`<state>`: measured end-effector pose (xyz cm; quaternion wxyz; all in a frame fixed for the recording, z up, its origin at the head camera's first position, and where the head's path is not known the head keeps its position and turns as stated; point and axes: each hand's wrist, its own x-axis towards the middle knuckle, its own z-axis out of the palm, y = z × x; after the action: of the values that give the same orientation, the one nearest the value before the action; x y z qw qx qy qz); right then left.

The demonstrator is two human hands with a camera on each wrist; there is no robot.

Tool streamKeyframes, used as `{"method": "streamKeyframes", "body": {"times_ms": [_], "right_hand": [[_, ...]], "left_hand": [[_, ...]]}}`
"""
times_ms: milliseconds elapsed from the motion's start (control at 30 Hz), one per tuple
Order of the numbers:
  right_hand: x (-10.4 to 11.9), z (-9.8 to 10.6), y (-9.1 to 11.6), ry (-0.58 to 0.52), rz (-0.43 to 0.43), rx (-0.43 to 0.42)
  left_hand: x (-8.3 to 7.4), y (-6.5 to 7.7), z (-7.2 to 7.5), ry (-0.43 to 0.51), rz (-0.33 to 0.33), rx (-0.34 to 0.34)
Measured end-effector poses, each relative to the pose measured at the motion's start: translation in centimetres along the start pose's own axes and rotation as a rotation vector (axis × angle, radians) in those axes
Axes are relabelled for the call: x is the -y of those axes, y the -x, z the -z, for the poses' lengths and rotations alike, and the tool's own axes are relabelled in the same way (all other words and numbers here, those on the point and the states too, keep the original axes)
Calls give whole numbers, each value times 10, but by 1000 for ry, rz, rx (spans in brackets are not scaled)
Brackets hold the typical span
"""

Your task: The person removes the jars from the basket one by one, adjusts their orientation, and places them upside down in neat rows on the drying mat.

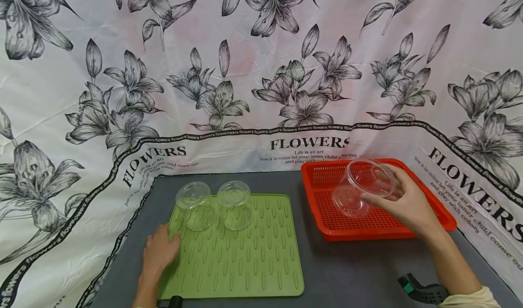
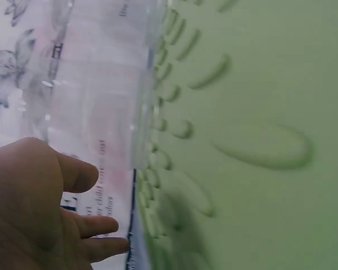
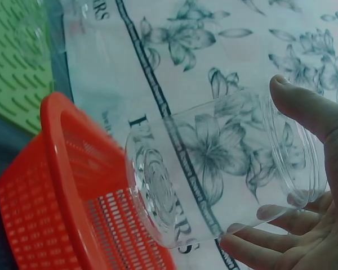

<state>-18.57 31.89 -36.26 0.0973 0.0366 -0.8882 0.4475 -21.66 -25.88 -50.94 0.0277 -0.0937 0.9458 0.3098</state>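
My right hand (image 1: 402, 199) grips a clear plastic cup (image 1: 349, 192) near its rim, thumb on one side and fingers on the other. In the head view the cup is tilted over the red basket (image 1: 327, 235), rim toward me. The right wrist view shows its ringed base (image 3: 158, 188) pointing away from my palm, near the basket's rim. Two similar clear cups (image 1: 197, 212) (image 1: 236, 212) stand side by side at the back left of the green mat (image 1: 245, 271). My left hand (image 1: 160, 249) is at the mat's left edge, fingers relaxed, holding nothing.
A grey table (image 1: 327, 276) lies under the mat and the basket. Behind and along both sides hangs a white cloth (image 1: 229, 153) printed with flowers and lettering. The basket stands at the back right, apart from the mat.
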Motion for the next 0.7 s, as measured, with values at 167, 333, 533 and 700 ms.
{"method": "streamKeyframes", "body": {"times_ms": [167,333,533,700], "right_hand": [[12,-4,3,19,43,2],[24,-8,5,1,111,9],[36,-13,6,-23,132,63],[44,-17,6,-20,137,86]], "left_hand": [[-15,11,9,30,-71,-184],[-46,26,19,100,-190,-398],[-86,41,26,188,-319,-426],[-106,41,22,220,-457,-439]]}}
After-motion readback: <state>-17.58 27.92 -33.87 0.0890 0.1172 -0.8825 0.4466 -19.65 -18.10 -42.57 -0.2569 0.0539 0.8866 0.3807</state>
